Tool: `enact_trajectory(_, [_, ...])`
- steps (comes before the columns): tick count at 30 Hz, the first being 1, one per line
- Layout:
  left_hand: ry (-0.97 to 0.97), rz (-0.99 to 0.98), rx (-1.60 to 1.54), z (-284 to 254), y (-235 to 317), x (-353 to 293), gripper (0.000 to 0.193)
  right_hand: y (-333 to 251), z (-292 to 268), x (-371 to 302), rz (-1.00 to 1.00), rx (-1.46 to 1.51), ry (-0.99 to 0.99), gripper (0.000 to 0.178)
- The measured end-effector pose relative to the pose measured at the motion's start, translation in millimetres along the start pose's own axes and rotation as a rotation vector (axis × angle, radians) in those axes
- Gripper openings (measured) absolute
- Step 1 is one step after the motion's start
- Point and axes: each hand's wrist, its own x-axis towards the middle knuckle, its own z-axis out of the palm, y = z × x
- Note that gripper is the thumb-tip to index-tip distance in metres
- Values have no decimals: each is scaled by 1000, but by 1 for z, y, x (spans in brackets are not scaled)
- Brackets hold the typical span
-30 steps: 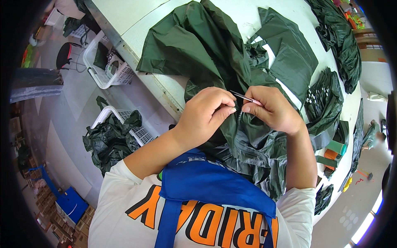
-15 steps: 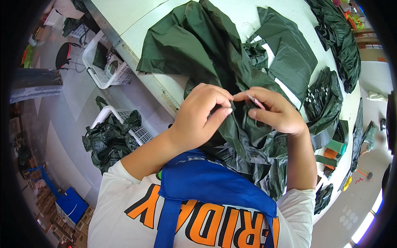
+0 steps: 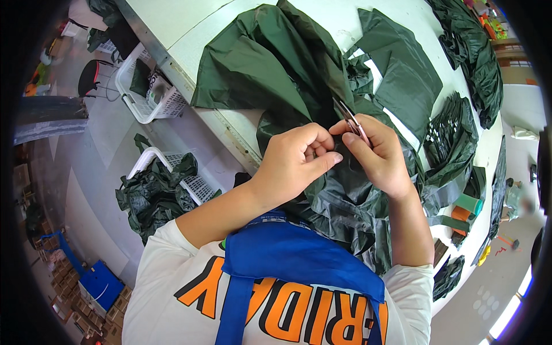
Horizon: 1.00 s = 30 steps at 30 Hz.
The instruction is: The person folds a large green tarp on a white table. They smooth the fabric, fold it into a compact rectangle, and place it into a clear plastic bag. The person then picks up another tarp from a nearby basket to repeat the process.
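Note:
My left hand (image 3: 296, 164) pinches a fold of a dark green garment (image 3: 276, 75) that spills off the white table's (image 3: 172, 29) near edge toward my chest. Close beside it, my right hand (image 3: 376, 152) holds a small pair of thread snips (image 3: 351, 119), blades pointing up and away, just above the same fold. The fingertips of both hands nearly touch. The fabric under my palms is hidden.
More green pieces lie flat at the table's middle (image 3: 402, 75) and far right (image 3: 468, 52), with a folded stack (image 3: 454, 138). A white basket (image 3: 146, 92) stands on the floor left; another (image 3: 167, 184) overflows with green fabric. Thread cones (image 3: 466, 207) sit right.
My hands have drawn closer together over the fabric. The snips have swung from lying level between the hands to pointing upward in my right hand.

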Motion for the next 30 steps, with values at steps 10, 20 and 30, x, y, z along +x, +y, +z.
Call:
enact_trajectory(10, [6, 39, 48, -7, -2, -2, 11, 5, -11, 3, 96, -117, 26, 17])
enact_trajectory(20, [-84, 2, -31, -16, -3, -3, 11, 7, -25, 18, 35, -18, -411, 23])
enact_trajectory(30, [15, 149, -45, -21, -20, -4, 14, 0, -16, -5, 215, 4, -207, 10])
